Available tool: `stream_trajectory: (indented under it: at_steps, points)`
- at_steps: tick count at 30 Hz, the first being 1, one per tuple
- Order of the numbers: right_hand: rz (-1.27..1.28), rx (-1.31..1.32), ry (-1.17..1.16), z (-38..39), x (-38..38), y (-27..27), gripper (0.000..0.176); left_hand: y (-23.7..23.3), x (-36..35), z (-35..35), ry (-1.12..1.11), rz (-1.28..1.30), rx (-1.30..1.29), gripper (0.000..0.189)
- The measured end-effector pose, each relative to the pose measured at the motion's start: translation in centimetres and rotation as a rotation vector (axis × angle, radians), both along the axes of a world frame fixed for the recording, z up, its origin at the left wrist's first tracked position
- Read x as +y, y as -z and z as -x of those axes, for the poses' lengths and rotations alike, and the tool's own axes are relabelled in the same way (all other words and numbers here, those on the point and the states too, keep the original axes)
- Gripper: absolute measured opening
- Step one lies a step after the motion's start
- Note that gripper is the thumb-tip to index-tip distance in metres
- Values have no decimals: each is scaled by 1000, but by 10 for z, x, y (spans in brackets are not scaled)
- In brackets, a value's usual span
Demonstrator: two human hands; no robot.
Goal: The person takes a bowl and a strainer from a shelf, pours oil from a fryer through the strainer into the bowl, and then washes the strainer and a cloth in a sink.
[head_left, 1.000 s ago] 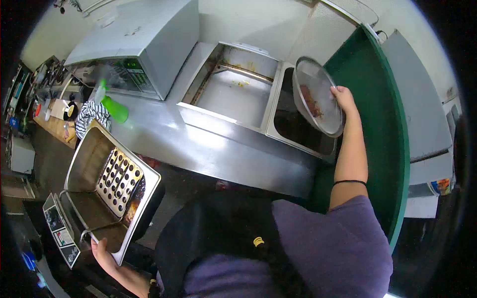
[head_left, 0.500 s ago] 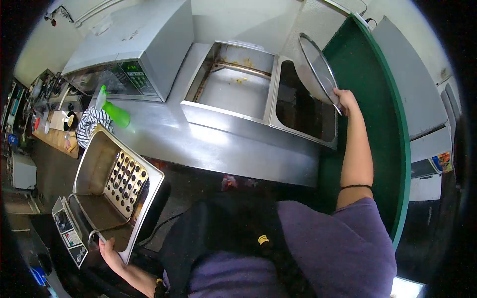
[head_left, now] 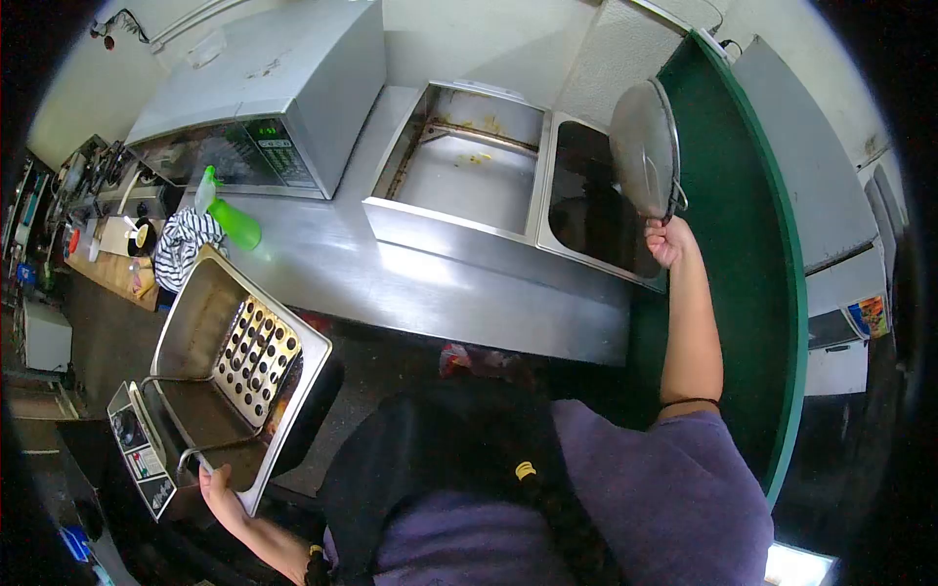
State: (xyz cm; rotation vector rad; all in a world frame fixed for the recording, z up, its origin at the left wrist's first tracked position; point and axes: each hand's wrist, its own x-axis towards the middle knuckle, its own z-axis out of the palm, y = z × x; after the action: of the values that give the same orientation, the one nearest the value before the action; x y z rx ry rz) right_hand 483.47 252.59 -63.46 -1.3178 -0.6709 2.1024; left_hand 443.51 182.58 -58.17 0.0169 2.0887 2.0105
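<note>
My left hand is closed around the near rim of a stainless-steel deep fryer tank. Inside the tank are a bent heating element and a perforated plate; a control box sits on its left side. My right hand grips the edge of a large round strainer, which seems to be fine mesh. The strainer is raised on its side above the right end of a steel basin of dark liquid. Its handle, if any, is hidden in my fist.
A second steel basin with yellowish residue adjoins the dark one on the steel counter. Left of them stand a microwave, a green spray bottle and a striped cloth. A green panel borders the right side.
My right hand has lowered slightly, and the strainer has turned so that its face shows more. My left hand keeps its hold on the fryer tank; the view has shifted a little.
</note>
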Motion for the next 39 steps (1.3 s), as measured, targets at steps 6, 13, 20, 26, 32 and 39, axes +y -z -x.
stream_trajectory:
  at_steps: [6,13,20,26,32,39]
  points:
    - [13,125,9,0,-3,-6,19,-6,15,-9,12,-13,21,42]
    - [-70,15,12,-6,4,-5,17,3,5,-4,35,-6,31,43]
    - [-408,-576,-7,-2,7,-27,18,-5,7,-7,21,15,14,43]
    - [-957,-1211,-143,-8,33,-45,30,-5,1,-6,28,34,8,43]
    - [-1164,-1465,-128,5,16,-86,34,-5,6,-11,28,10,-6,43]
    - [-1202,-1668,-133,21,-21,-126,32,-2,1,-10,54,12,-21,44]
